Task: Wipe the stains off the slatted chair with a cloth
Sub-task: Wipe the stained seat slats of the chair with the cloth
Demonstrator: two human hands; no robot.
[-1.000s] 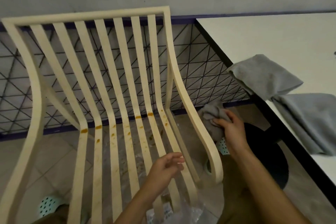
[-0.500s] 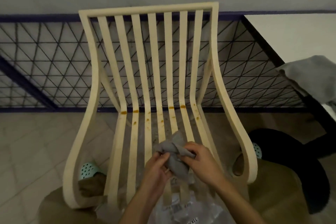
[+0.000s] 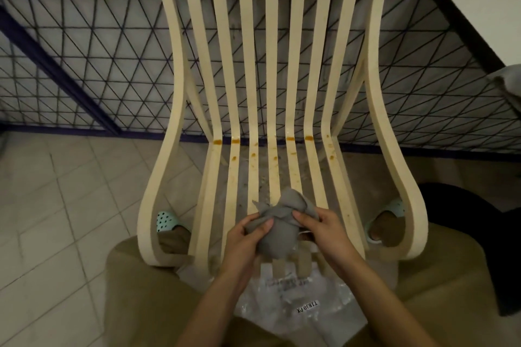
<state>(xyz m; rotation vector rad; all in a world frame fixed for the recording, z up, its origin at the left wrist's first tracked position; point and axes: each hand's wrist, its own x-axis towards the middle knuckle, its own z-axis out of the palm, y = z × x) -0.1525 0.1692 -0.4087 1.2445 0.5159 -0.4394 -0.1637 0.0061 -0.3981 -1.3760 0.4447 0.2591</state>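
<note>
Since a second ago, I am seeing the cloth (image 3: 282,220) carried from beside the armrest to above the seat of the slatted chair (image 3: 174,65). I am watching the left hand (image 3: 248,236) and right hand (image 3: 324,231) both gripping it, fingers curling into its bunched folds. Orange stains (image 3: 290,138) are showing along the seat's back bend, beyond the cloth.

Trousers (image 3: 132,290): khaki-brown, loose at both knees. Footwear: mint-green perforated clogs, left clog (image 3: 165,221) and right clog (image 3: 396,206). Left hand (image 3: 248,236) and right hand (image 3: 327,231) bare, as are both forearms.
</note>
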